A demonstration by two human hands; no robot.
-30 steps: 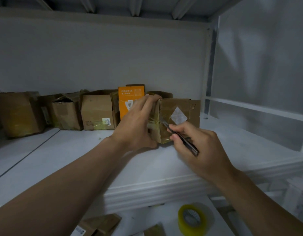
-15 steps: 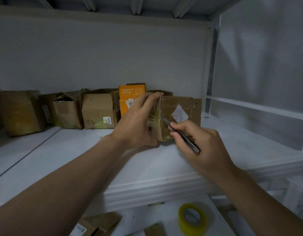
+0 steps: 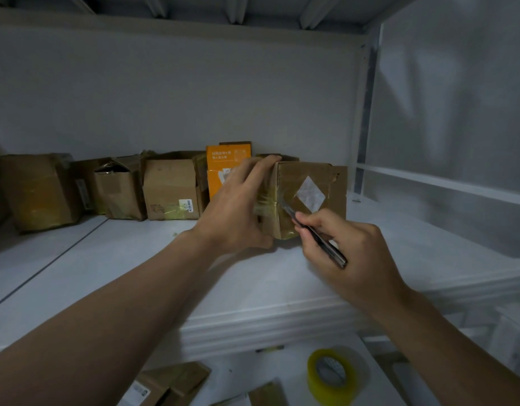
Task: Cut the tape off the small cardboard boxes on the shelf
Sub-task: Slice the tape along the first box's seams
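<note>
A small brown cardboard box (image 3: 335,183) wrapped in yellowish clear tape stands on the white shelf (image 3: 153,276), with a white diamond-shaped label on its front. My left hand (image 3: 238,209) grips the box's left side, fingers over the top edge and thumb near the bottom. My right hand (image 3: 352,247) holds a dark utility knife (image 3: 317,232) like a pen. The blade tip touches the taped front left edge of the box.
Several more brown boxes (image 3: 171,189) and an orange box (image 3: 226,162) stand in a row along the back wall to the left. A white side panel closes the shelf on the right. Below the shelf lie a yellow tape roll (image 3: 332,376) and more cardboard (image 3: 177,382).
The knife tip has slid a little along the taped edge of the box. My left hand keeps the same grip, and the view has shifted slightly.
</note>
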